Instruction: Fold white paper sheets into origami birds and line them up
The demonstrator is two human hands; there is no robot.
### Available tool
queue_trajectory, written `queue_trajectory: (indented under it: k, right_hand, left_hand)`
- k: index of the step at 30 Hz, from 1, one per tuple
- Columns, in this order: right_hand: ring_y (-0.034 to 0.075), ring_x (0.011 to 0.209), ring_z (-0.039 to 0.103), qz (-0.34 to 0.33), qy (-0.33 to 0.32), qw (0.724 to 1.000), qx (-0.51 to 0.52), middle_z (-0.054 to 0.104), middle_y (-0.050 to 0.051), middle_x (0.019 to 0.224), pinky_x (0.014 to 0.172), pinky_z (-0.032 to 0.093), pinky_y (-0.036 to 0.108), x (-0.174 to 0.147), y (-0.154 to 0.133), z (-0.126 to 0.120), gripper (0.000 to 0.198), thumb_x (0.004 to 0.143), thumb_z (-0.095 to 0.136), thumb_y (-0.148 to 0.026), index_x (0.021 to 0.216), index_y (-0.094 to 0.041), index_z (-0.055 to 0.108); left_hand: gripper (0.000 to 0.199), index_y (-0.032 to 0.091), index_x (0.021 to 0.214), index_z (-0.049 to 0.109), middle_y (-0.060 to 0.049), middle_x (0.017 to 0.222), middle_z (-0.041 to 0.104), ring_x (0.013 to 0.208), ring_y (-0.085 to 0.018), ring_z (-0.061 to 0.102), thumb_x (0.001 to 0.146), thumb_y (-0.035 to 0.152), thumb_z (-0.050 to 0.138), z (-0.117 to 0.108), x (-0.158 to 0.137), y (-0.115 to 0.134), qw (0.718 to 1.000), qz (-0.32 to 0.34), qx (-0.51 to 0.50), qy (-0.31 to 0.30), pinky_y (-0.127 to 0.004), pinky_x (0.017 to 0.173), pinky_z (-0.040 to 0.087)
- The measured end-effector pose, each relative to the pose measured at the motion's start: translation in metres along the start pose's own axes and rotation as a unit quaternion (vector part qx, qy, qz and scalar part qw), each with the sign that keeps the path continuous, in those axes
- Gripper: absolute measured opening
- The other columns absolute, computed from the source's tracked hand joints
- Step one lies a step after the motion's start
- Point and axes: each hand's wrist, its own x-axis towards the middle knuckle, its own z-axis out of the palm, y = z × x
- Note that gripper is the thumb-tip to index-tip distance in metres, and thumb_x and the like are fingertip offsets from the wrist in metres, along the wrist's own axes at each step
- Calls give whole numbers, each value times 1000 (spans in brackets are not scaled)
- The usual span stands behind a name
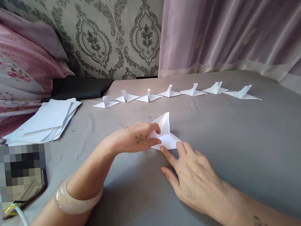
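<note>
In the head view, a partly folded white paper point(166, 139) lies on the grey cloth in front of me, with one pointed flap standing up at the back. My left hand point(134, 138) reaches over its left side, thumb and index finger curled onto the paper; the other fingers are hidden. Against the near right edge rests my right hand point(192, 174), its fingertips touching the paper. The right index finger stretches toward the near edge, and the thumb lies apart on the cloth.
Several folded white paper figures point(149, 97) stand in a row at the back. At left, a stack of white paper sheets point(48, 116) lies beside a black cloth point(77, 87). A dark-edged device point(42, 184), partly blurred, and a white cable point(22, 217) are near left. Curtains point(211, 26) hang behind.
</note>
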Motion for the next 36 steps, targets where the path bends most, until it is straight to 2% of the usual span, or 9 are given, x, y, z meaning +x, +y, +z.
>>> queue_trajectory:
  k: [8,13,16,20,24,27,29,33,36]
  right_hand:
    - [25,86,53,-10,11,1000,13,55,13,91,65,45,36,-4,8,-5,46,94,36,-37,122,-8,60]
    - [22,84,54,-1,-8,1000,24,54,10,90,60,43,33,-6,17,-10,34,94,37,-31,97,-11,65]
    - [20,83,55,3,-19,999,30,54,9,90,61,41,32,-6,21,-13,28,92,38,-25,90,-13,63]
    - [19,76,55,-1,-17,1000,-1,55,7,85,57,37,31,-6,21,-15,24,90,39,-17,81,-15,62]
    - [19,72,55,22,-52,998,-37,56,8,80,55,31,31,-6,25,-21,25,83,42,-7,67,-17,59]
    - [17,70,57,53,-113,991,-42,59,7,77,56,29,30,-6,37,-34,28,81,43,-3,62,-17,57]
    - [16,66,57,82,-122,988,-48,60,5,74,56,26,30,-7,47,-46,27,83,44,-6,62,-18,56]
    - [17,57,55,132,-31,989,-59,58,3,64,51,20,31,-19,58,-69,29,86,45,-20,58,-21,55]
    - [17,48,50,144,24,987,-61,56,3,56,49,16,32,-33,58,-79,32,86,46,-30,57,-23,53]
  left_hand:
    - [16,18,92,62,-3,80,65,67,-14,55,85,23,50,3,-1,5,999,32,7,-2,-24,60,37]
    - [15,19,90,63,-2,79,64,67,-14,54,84,20,49,1,-5,1,999,37,26,-5,-23,60,36]
    - [14,19,89,63,-2,80,65,68,-13,55,85,21,50,2,-4,-1,999,39,35,5,-23,61,35]
    - [13,20,88,64,-2,81,65,71,-14,56,85,21,51,5,-5,-1,998,33,49,6,-23,62,36]
    - [16,21,91,66,-3,85,65,75,-16,57,86,21,50,5,-7,1,998,36,57,15,-24,64,37]
    - [16,20,90,67,-5,88,65,85,-18,56,87,19,51,5,-7,4,992,65,80,68,-25,68,39]
    - [20,19,86,67,-6,90,64,90,-19,53,91,20,48,8,-3,8,977,113,103,149,-27,73,40]
    - [32,19,91,68,-8,98,60,89,-19,49,98,27,37,24,10,11,923,176,114,321,-28,78,41]
    - [34,19,96,67,-9,99,61,88,-18,50,99,23,33,40,20,5,918,199,129,319,-29,78,42]
